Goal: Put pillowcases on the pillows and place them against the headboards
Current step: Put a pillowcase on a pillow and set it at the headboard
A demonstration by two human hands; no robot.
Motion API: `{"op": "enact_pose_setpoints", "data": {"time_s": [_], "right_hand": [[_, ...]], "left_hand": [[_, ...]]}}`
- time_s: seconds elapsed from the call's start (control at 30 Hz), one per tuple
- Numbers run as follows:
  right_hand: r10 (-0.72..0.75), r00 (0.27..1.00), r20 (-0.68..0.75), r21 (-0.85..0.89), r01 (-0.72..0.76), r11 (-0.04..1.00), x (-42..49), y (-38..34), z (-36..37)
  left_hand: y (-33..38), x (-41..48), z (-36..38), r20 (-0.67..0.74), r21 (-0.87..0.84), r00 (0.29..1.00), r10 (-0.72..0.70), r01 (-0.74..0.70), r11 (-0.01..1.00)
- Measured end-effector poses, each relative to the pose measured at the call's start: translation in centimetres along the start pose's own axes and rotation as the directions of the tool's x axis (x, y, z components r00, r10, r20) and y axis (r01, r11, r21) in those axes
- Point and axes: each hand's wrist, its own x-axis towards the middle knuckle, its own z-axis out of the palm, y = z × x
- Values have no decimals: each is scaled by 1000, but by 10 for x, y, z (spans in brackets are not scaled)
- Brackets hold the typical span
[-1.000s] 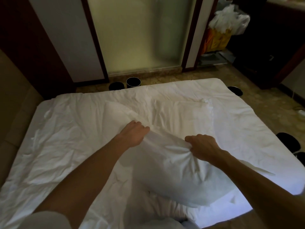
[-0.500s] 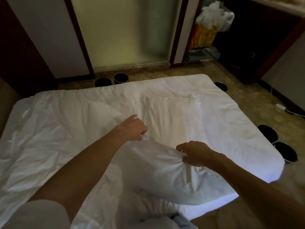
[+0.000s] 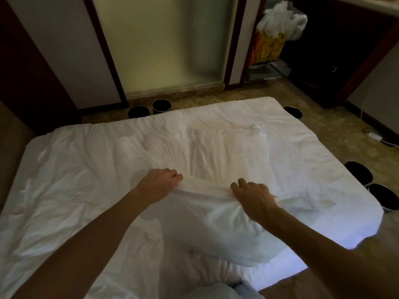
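Observation:
A plump white pillow (image 3: pixel 218 231) lies on the near side of the bed (image 3: pixel 71 180), its far end held up. My left hand (image 3: pixel 160 183) grips the top edge of its white cover at the left. My right hand (image 3: pixel 253 196) grips the same edge at the right, fingers curled over the cloth. A flat white pillowcase (image 3: pixel 228 154) lies spread on the bed just beyond both hands. The padded headboard (image 3: pixel 10 145) runs along the left edge of the view.
Two dark round bins (image 3: pixel 160 106) stand on the floor beyond the bed, and more dark bins (image 3: pixel 358 173) sit by its right side. A cart with yellow and white bags (image 3: pixel 278 29) is at the back right. A cable and socket strip (image 3: pixel 375 138) lie on the floor at the right.
Both hands have shifted along the pillow's top edge, the right one moving away from me to level with the left. The view has swung slightly.

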Motion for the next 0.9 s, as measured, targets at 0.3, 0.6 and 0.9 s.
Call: {"op": "enact_pose_setpoints", "data": {"time_s": [0.3,0.6,0.9], "right_hand": [[23,1000,21,198,-27,980,11,-29,0],[107,971,216,115,-134,984,22,-79,35],[56,985,162,160,-82,984,-3,-77,52]], "left_hand": [[19,-29,23,-45,-44,999,-6,4,999],[24,-44,18,86,-223,994,-68,86,971],[-21,0,6,36,76,999,-31,29,997]]}}
